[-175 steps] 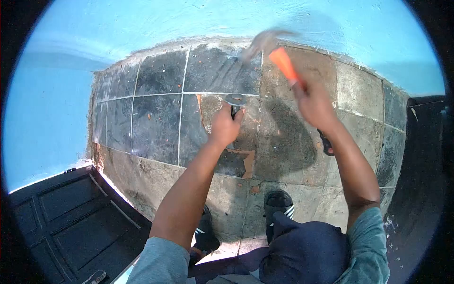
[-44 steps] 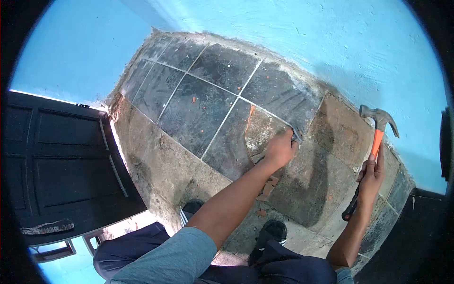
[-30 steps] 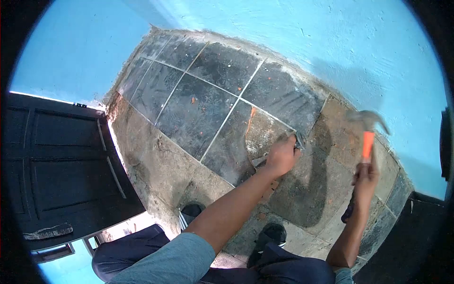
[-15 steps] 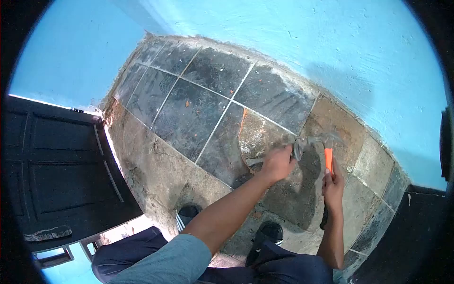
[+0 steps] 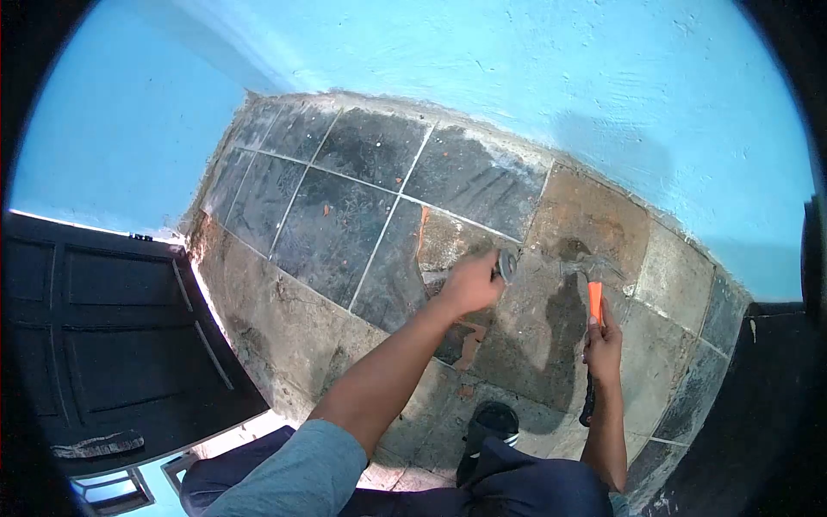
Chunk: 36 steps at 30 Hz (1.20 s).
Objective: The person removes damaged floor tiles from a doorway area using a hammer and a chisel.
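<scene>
My left hand (image 5: pixel 472 283) is closed around a metal chisel (image 5: pixel 506 265), whose struck end shows beyond the fist. Its blade points left, toward the broken edge of a dark floor tile (image 5: pixel 398 254), mostly behind my fingers. In my right hand (image 5: pixel 603 349) is a claw hammer (image 5: pixel 595 297) with an orange and black handle. The hammer's head is right of the chisel, apart from it. Under my left forearm lies a broken tile piece (image 5: pixel 470 346) with an orange-brown underside.
Dark tiles (image 5: pixel 332 215) with pale grout cover the floor's far left part. Bare rough mortar (image 5: pixel 534 327) lies in front of me. A blue wall (image 5: pixel 482 60) runs along the back, and a dark panelled door (image 5: pixel 129 319) stands at left. My shoe (image 5: pixel 495 418) is close by.
My left hand and the chisel have shifted left, away from the hammer head. The orange-brown tile piece under my forearm now shows. The view has tilted slightly.
</scene>
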Tool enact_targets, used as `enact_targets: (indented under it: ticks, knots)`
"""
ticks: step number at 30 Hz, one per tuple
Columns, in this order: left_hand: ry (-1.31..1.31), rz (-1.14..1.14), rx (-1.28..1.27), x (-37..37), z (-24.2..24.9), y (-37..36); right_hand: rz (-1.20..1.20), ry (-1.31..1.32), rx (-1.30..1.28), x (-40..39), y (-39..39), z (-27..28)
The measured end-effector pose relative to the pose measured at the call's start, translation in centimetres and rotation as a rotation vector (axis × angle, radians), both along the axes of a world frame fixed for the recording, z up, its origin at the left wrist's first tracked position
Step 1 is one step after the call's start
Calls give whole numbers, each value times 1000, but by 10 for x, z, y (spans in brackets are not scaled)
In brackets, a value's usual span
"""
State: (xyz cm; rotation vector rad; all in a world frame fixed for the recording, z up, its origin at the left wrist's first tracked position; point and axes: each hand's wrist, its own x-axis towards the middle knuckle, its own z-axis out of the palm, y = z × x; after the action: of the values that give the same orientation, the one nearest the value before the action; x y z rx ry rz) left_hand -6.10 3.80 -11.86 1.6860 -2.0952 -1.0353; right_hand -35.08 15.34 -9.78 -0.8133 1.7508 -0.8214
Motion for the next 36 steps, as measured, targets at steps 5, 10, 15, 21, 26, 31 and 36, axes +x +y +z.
enact_targets:
  ticks: [5, 10, 15, 21, 26, 31, 36]
  knots:
    - [88, 202, -36, 1, -21, -25, 36, 75, -108, -7, -21, 25]
    - [19, 172, 11, -1, -15, -27, -124, 220, -328, -1, -62, 78]
    - [20, 169, 36, -2, -11, -24, -52, 530, -500, 19, -83, 31]
    - [-90, 83, 61, -7, -20, -13, 438, 349, -314, 46, -87, 27]
    - [-35, 81, 2, -3, -29, -19, 82, 371, -349, 3, -84, 51]
    - [-4, 113, -12, 2, -30, -28, -371, 252, -498, 4, -87, 93]
    - [-24, 59, -12, 0, -21, -23, 279, 492, -297, 23, -63, -7]
